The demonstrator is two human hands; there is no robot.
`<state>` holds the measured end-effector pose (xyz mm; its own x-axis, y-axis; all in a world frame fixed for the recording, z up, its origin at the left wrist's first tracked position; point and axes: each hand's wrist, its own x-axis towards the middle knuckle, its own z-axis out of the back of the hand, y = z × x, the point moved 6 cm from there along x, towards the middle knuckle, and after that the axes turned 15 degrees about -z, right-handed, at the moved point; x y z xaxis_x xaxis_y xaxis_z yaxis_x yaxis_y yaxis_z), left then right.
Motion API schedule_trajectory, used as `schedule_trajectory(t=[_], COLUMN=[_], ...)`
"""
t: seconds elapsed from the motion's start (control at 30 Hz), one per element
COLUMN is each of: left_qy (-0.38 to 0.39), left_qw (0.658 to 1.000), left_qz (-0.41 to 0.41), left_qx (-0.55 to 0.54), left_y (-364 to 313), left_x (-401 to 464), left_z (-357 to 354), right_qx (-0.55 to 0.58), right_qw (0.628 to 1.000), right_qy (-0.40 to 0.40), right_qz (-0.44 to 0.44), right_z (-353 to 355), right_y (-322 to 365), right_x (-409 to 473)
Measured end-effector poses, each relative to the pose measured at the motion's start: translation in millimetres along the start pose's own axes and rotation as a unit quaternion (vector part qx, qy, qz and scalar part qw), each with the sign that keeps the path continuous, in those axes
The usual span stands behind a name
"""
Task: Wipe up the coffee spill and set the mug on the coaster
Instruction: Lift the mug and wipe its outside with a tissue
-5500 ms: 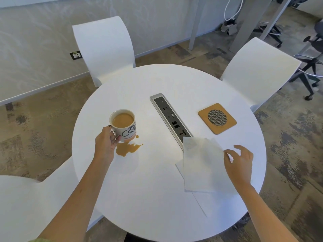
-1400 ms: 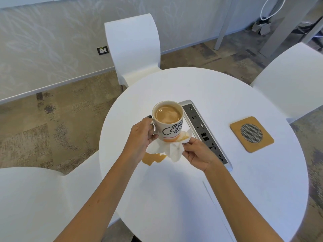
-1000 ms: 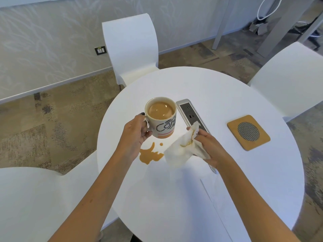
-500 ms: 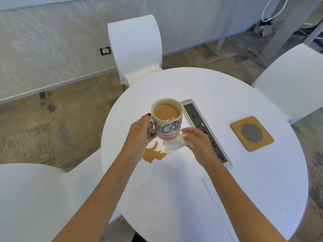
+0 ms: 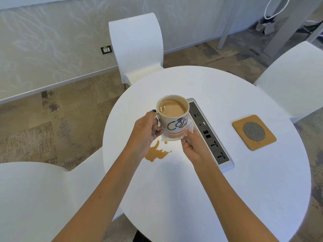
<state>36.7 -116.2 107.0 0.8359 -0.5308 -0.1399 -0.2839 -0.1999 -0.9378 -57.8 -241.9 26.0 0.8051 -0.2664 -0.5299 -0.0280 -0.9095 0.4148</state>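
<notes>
Since a second ago the right hand [image 5: 193, 145] has returned, its grip pressing the napkin [image 5: 189, 129] under the mug [image 5: 173, 117]. The left hand [image 5: 146, 131], its grip clamped on the handle, holds the mug aloft above the spill [image 5: 156, 153] on the surface [image 5: 209, 189], coaster [image 5: 253, 132] well right. Lettering partly reads "Cof".

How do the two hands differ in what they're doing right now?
The left hand grips the mug by its handle, holding it above the table; the right hand presses a napkin against the mug's base. Left sits beside the mug, right below it. Both are closed on something, over the spill.

Full mug [image 5: 173, 117] aloft — spill [image 5: 157, 153] unwiped
</notes>
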Motion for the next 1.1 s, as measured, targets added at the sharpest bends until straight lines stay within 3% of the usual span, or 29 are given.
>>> schedule_trajectory(t=[0.37,0.63,0.87,1.1], left_qy=[0.046,0.054,0.024,0.022], left_qw=[0.999,0.998,0.998,0.999], left_qz=[-0.006,-0.022,-0.019,-0.02], left_qx=[0.022,0.029,0.05,0.041], left_y=[-2.8,-9.5,-5.7,-4.6], left_x=[2.0,5.1,14.7,20.0], left_z=[-10.0,-12.1,3.2,12.1], right_qx=[0.012,0.065,-0.004,-0.068], right_qw=[1.0,0.992,0.986,0.988], right_qy=[-0.005,0.066,0.099,0.068], right_qz=[-0.019,-0.089,-0.131,-0.124], right_z=[-14.5,-39.1,-34.7,-7.2], right_y=[-2.1,-32.0,-41.3,-29.8], right_x=[11.9,20.6,17.6,8.0])
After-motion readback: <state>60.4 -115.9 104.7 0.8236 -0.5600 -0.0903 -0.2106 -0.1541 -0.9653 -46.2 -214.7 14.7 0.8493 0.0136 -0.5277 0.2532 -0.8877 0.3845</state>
